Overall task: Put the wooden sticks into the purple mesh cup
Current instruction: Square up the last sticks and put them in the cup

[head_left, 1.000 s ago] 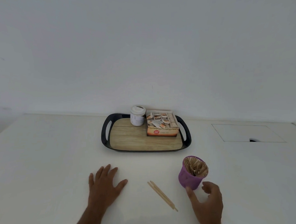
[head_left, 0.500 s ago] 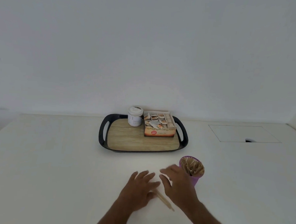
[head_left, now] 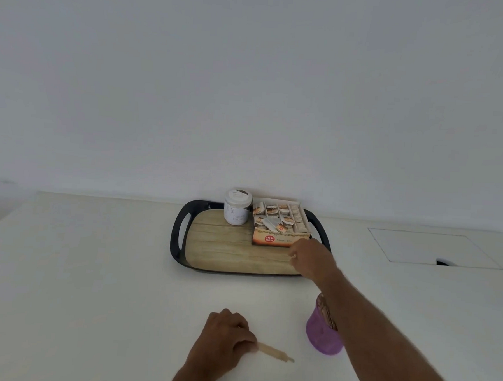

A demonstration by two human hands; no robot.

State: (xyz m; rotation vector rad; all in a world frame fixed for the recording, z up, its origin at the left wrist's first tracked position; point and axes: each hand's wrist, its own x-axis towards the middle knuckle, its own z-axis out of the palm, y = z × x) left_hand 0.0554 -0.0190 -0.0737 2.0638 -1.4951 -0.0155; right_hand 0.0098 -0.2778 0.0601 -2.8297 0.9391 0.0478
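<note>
My left hand (head_left: pixel 225 336) is at the near edge of the table, fingers curled over one end of the wooden sticks (head_left: pixel 275 352), whose other end pokes out to the right on the tabletop. To the right stands the purple mesh cup (head_left: pixel 321 335), holding several sticks and partly hidden behind my right forearm. My right hand (head_left: pixel 309 257) reaches far forward over the tray's front right corner, beside the tea box. Its fingers bend downward; whether they hold anything is not visible.
A black tray (head_left: pixel 179 239) with a wood-look base sits at the back of the white table. On it are a white jar (head_left: pixel 237 207) and an open box of tea sachets (head_left: pixel 280 224). A rectangular cable hatch (head_left: pixel 433 248) is set into the table at the right.
My right hand left the sticks and stretched forward to the tray, its forearm now crossing the cup. My left hand closed over the sticks' near end.
</note>
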